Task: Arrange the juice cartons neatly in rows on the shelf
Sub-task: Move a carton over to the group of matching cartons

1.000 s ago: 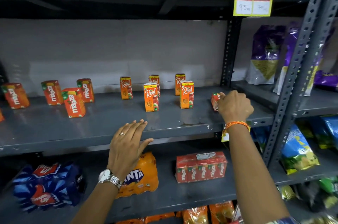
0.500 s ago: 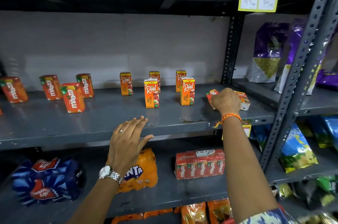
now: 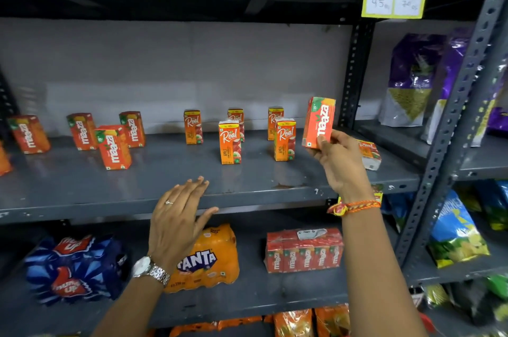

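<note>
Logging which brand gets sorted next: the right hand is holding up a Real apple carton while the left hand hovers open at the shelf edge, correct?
Not quite. The head view shows the right hand holding up a red Maaza carton, not a Real one. The Real cartons stand on the shelf. The left hand is open at the shelf edge, as you said.

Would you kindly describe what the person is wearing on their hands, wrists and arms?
The left hand has a small ring on one finger and a silver metal-link wristwatch with a pale dial. The right hand has a braided orange thread band with a red and yellow knot at the wrist. Both forearms are bare; a patterned sleeve edge barely shows at the bottom right.
</note>
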The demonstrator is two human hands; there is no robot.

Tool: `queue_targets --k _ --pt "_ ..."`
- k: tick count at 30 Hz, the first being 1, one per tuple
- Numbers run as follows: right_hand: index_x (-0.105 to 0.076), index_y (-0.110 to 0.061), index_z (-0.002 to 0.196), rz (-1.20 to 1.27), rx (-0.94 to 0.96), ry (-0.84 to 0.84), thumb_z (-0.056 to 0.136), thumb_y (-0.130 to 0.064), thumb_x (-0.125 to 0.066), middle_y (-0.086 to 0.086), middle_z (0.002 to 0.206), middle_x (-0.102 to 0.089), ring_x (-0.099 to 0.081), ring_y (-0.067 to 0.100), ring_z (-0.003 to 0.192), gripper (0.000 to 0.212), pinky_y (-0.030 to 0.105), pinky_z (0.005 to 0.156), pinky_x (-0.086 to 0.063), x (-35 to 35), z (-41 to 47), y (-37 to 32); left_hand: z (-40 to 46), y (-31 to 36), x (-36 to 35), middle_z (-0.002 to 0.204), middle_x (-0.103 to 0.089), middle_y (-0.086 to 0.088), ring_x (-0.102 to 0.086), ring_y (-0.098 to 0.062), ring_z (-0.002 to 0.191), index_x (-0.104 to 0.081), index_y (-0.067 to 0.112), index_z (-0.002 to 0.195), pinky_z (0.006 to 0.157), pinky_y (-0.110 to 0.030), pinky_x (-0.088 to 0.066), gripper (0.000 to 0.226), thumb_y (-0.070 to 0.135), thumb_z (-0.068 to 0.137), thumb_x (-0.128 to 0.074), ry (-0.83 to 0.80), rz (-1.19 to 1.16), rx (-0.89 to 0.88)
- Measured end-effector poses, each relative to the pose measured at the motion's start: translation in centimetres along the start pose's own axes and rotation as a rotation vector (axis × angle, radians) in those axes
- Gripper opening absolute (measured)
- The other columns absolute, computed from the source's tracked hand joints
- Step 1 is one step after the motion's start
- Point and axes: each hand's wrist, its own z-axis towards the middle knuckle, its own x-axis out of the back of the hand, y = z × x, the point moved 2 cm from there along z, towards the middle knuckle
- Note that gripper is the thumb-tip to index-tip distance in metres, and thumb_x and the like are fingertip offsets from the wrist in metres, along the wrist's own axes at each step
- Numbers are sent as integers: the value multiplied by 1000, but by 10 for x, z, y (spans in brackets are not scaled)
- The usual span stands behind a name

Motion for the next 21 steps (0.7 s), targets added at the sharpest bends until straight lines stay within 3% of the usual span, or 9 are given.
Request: queue_targets --k 5,9,12,16,19,21 --pt "-49 4 131 63 -8 -210 94 4 -56 19 122 -62 -63 30 113 38 38 91 -55 -56 -21 4 -18 -48 20 139 -62 -8 -59 -25 128 -58 12 137 111 -40 -36 58 53 99 -43 -21 21 108" --pt "-59 -9 115 -63 27 -337 89 -1 -65 9 111 -69 -68 18 101 28 23 79 -55 -119 -33 20 -37 -103 45 137 -64 -9 -62 -29 124 -61 10 134 109 -44 -42 56 48 102 -37 -54 33 165" --pt "-59 -6 115 -124 23 -423 88 3 -65 6 102 -69 -67 13 92 29 17 76 -54 -175 -40 40 -48 -145 62 137 -64 -9 -62 -29 124 -62 8 133 110 -45 -42 52 43 101 -39 -70 57 201" --pt "-60 -13 103 -209 19 -528 87 5 -65 -1 91 -69 -66 8 84 25 20 77 -51 -257 -58 70 -66 -204 85 136 -64 -10 -62 -30 123 -62 8 132 111 -46 -41 53 43 102 -36 -94 102 259" --pt "-61 -15 94 -297 34 -581 83 2 -71 0 87 -70 -67 7 78 23 13 66 -53 -313 -75 93 -78 -239 97 134 -65 -11 -62 -31 122 -62 7 132 110 -47 -43 51 41 101 -39 -96 122 305" --pt "-64 -12 95 -399 67 -564 77 -4 -77 0 89 -72 -68 11 80 24 20 69 -57 -346 -84 109 -82 -258 103 134 -65 -11 -63 -31 122 -62 7 132 110 -46 -43 52 41 101 -39 -99 125 322"
